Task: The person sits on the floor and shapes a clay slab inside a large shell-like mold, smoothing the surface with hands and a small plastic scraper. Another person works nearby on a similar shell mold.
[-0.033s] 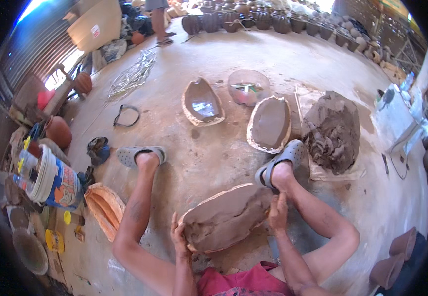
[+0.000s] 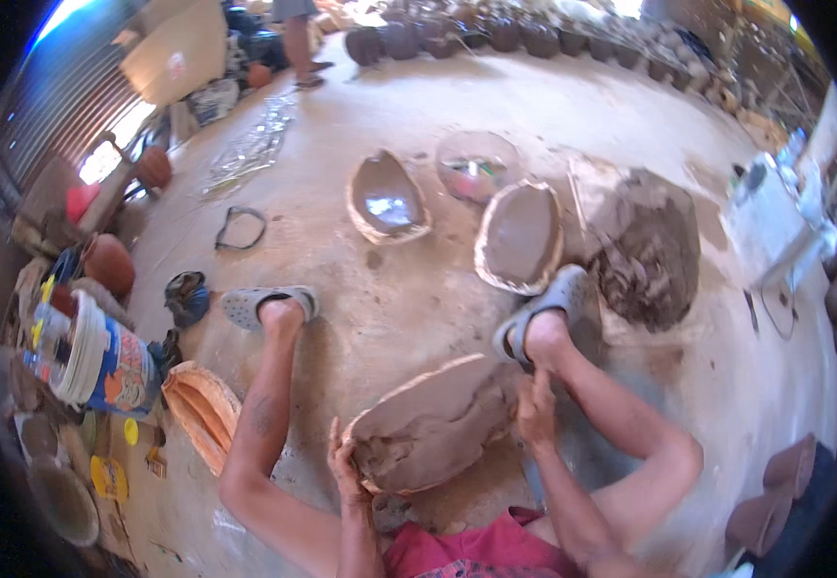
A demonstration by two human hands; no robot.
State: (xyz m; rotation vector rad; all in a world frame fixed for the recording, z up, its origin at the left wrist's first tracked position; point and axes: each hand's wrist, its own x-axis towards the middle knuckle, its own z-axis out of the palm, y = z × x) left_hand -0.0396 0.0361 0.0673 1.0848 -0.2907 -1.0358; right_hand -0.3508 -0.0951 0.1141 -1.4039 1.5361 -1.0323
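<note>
Between my legs lies a long oval mould [image 2: 433,429] filled with grey clay, uneven and cracked across its surface, with a pale rim. My left hand [image 2: 348,458] grips its left end, fingers curled over the edge. My right hand [image 2: 536,409] holds the opposite end beside my right sandal [image 2: 534,323], its fingers slightly blurred. Just beyond my feet are a clay-lined oval mould [image 2: 519,234], a second one with a shiny hollow [image 2: 365,178] and a large lump of wet clay [image 2: 645,241] on a pale sheet.
An orange mould [image 2: 197,409], a white bucket [image 2: 100,361] and pots [image 2: 110,265] crowd the left. A clear round container [image 2: 476,154] and a black strap [image 2: 240,229] lie ahead. A bagged object [image 2: 765,222] is at right. Another person's legs [image 2: 298,53] stand near rows of pots [image 2: 505,34].
The whole view has shifted slightly and blurred. Both my hands and the mould between them appear a little further left and higher, my grip much the same.
</note>
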